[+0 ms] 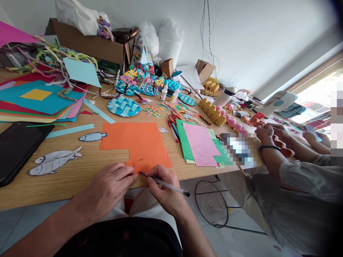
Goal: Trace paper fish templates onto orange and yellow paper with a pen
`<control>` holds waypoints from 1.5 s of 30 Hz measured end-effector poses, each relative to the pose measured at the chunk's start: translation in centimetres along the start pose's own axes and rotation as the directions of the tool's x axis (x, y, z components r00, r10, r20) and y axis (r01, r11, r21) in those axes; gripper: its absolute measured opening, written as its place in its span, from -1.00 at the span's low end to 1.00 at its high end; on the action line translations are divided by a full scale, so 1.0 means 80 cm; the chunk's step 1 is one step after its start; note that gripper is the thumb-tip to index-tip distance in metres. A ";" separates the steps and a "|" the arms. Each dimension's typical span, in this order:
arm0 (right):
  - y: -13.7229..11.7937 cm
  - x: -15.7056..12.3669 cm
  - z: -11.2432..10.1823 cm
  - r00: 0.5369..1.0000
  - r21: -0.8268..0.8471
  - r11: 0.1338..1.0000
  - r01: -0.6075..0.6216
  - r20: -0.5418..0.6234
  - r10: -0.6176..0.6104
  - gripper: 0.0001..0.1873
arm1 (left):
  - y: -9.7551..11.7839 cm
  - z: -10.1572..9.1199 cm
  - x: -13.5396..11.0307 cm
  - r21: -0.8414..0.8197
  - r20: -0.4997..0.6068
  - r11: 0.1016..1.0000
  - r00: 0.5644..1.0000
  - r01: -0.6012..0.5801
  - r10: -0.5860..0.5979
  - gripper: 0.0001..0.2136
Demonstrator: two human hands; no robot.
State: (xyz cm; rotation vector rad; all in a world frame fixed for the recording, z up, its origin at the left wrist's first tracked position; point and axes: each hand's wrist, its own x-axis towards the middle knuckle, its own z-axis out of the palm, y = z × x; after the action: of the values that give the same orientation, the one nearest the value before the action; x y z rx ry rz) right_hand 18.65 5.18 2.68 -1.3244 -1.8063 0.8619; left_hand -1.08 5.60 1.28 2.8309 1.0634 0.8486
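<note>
An orange paper sheet [135, 141] lies on the wooden table [80, 178] in front of me, with a fish outline drawn near its front edge. My right hand [163, 191] is closed around a pen [167, 185], its tip touching the paper by the outline. My left hand [107, 189] rests at the table's front edge, fingers curled down on the sheet's near corner. Grey paper fish cutouts [55, 161] and a smaller fish cutout [92, 136] lie to the left.
A black tablet [18, 146] lies at the left, a stack of coloured papers [37, 100] behind it. Pink and green sheets [199, 144], blue wave discs [124, 106], glue bottles [164, 92] and cardboard boxes [88, 43] crowd the table. Another person's hands [268, 134] work at the right.
</note>
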 end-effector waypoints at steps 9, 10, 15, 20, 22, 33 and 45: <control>0.001 -0.001 -0.001 1.000 -0.019 1.000 0.011 -0.004 -0.011 -0.89 | -0.001 0.000 -0.001 0.020 0.013 1.000 1.000 -0.018 0.018 -0.74; 0.001 0.000 -0.001 1.000 -0.014 1.000 0.011 -0.008 -0.011 -0.89 | -0.001 0.001 -0.001 0.021 0.017 1.000 1.000 -0.017 0.017 -0.75; 0.000 0.001 -0.001 0.999 0.007 1.000 0.013 -0.031 -0.013 -0.90 | -0.002 0.002 -0.002 0.025 0.023 0.999 0.999 -0.026 0.026 -0.76; 0.001 0.002 -0.001 0.999 0.027 0.999 0.018 -0.043 -0.017 -0.91 | -0.002 0.002 -0.002 0.020 0.020 0.999 0.999 -0.034 0.033 -0.75; 0.001 0.002 -0.001 0.999 0.027 0.999 0.023 -0.048 -0.022 -0.91 | -0.002 0.002 -0.002 0.019 0.017 0.999 0.999 -0.034 0.033 -0.74; 0.003 -0.002 0.000 1.000 0.072 0.997 0.025 -0.006 -0.024 -0.92 | -0.002 0.001 -0.001 0.018 0.005 0.999 0.999 -0.039 0.039 -0.75; 0.001 0.000 0.000 0.998 0.021 0.999 0.049 -0.026 -0.048 -0.91 | -0.001 0.001 -0.001 0.010 0.026 0.999 0.999 -0.031 0.031 -0.75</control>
State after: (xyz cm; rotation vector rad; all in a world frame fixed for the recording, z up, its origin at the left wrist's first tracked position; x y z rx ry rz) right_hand 18.70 5.21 2.60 -1.2671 -1.7971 0.8327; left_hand -1.12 5.62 1.21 2.8658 1.0265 0.8092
